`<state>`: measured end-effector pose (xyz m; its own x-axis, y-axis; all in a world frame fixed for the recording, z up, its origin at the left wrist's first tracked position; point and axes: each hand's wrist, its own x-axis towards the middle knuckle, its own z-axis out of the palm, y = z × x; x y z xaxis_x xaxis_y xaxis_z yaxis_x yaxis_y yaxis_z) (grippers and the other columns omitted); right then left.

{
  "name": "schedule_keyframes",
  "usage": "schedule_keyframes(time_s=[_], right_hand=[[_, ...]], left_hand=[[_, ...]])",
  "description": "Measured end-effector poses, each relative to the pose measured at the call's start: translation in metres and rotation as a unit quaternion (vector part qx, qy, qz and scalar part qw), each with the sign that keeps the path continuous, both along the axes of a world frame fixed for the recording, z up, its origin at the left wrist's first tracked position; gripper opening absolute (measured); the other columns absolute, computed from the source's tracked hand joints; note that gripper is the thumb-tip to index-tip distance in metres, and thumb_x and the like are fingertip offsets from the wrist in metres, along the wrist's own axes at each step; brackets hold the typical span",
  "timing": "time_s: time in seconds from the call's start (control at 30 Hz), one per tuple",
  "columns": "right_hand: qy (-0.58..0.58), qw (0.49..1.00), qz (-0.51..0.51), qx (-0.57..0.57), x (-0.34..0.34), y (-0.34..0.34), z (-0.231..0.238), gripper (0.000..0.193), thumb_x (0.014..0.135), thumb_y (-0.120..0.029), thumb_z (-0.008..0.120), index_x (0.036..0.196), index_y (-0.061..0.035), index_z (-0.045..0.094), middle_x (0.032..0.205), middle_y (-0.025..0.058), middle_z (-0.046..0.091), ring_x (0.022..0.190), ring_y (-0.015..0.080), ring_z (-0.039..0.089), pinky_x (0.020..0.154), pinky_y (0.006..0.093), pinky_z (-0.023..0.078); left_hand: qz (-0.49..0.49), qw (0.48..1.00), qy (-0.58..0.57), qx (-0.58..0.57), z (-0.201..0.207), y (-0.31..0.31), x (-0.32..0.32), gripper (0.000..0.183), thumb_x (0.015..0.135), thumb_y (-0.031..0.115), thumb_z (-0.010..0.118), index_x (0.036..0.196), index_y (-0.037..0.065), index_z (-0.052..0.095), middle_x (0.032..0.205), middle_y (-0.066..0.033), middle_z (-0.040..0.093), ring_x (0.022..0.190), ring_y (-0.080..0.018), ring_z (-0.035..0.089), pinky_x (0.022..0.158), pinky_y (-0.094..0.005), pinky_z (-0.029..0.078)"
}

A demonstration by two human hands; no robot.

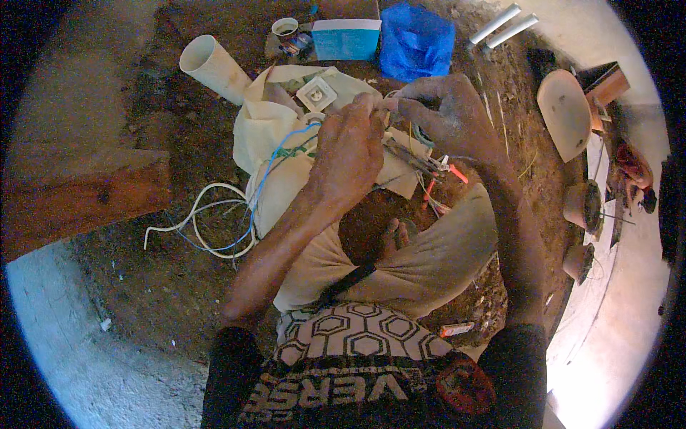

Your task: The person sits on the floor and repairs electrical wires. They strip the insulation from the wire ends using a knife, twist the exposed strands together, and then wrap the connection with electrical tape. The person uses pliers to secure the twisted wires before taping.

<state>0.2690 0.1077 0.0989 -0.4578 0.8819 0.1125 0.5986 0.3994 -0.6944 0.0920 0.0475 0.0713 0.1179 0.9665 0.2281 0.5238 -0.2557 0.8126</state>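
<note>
My left hand [350, 143] and my right hand [439, 111] meet above a pale cloth [268, 118] in front of my legs. Their fingers are pinched together, and what lies between the fingertips is too small and hidden to name. Just left of the fingers sits a white square fitting [316, 94] with a round centre. A blue wire [270, 168] runs from beside it past my left wrist to loops of white cable [193, 214]. Below my right hand are dark tool handles or wires [414, 157] and a piece with red tips [457, 173].
A white pipe [211, 64], a tin [284, 28], a blue-and-white box [346, 39] and a blue plastic bag [416, 41] stand beyond. Two metal tubes [504, 30] lie far right. A wooden beam [86, 204] juts in from the left. Round-based objects [580, 206] line the right wall.
</note>
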Motion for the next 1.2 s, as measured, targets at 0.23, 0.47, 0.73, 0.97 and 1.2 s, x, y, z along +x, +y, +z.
schedule_keyframes(time_s=[0.23,0.47,0.73,0.97,1.2], right_hand=[[0.035,0.998,0.022,-0.043,0.000,0.001,0.005,0.017,0.085,-0.017,0.065,0.086,-0.0024,0.072,0.074,0.0149,0.069,0.066,0.0234,0.068,0.064,0.0387,0.053],[0.018,0.995,0.019,-0.099,-0.003,0.001,0.014,0.017,0.091,-0.015,0.066,0.093,-0.0002,0.073,0.081,0.0059,0.071,0.075,0.0106,0.064,0.070,0.0290,0.052],[0.034,0.997,0.045,-0.049,0.006,-0.001,0.010,0.018,0.086,-0.019,0.064,0.085,-0.0024,0.071,0.075,0.0131,0.069,0.067,0.0208,0.066,0.064,0.0370,0.052],[-0.073,0.994,0.054,0.057,0.004,-0.014,0.025,0.014,0.081,-0.014,0.062,0.076,-0.0006,0.064,0.074,0.0188,0.065,0.070,0.0391,0.065,0.065,0.0444,0.051],[-0.047,0.993,0.081,0.070,-0.005,-0.024,0.032,0.017,0.093,-0.015,0.062,0.091,0.0013,0.066,0.081,0.0198,0.065,0.072,0.0383,0.063,0.066,0.0449,0.049]], left_hand=[[0.009,0.996,0.035,0.077,-0.020,0.000,-0.005,0.023,0.092,0.002,0.054,0.114,-0.004,0.058,0.094,-0.0226,0.066,0.091,-0.0407,0.061,0.082,-0.0504,0.046],[-0.004,0.999,-0.015,0.038,-0.007,-0.001,-0.005,0.022,0.090,0.006,0.059,0.110,-0.001,0.064,0.090,-0.0190,0.069,0.084,-0.0374,0.066,0.079,-0.0465,0.049],[0.034,0.998,0.028,0.051,-0.004,-0.005,0.002,0.023,0.085,0.014,0.073,0.106,0.005,0.070,0.093,-0.0155,0.072,0.080,-0.0320,0.070,0.075,-0.0419,0.055],[0.026,0.991,0.026,0.128,-0.007,-0.004,0.006,0.023,0.082,0.003,0.071,0.104,0.003,0.064,0.087,-0.0148,0.068,0.077,-0.0360,0.064,0.074,-0.0469,0.045],[0.040,0.997,0.056,0.047,0.000,-0.006,0.006,0.017,0.082,0.006,0.071,0.096,0.004,0.061,0.081,-0.0141,0.069,0.077,-0.0362,0.065,0.071,-0.0478,0.042]])
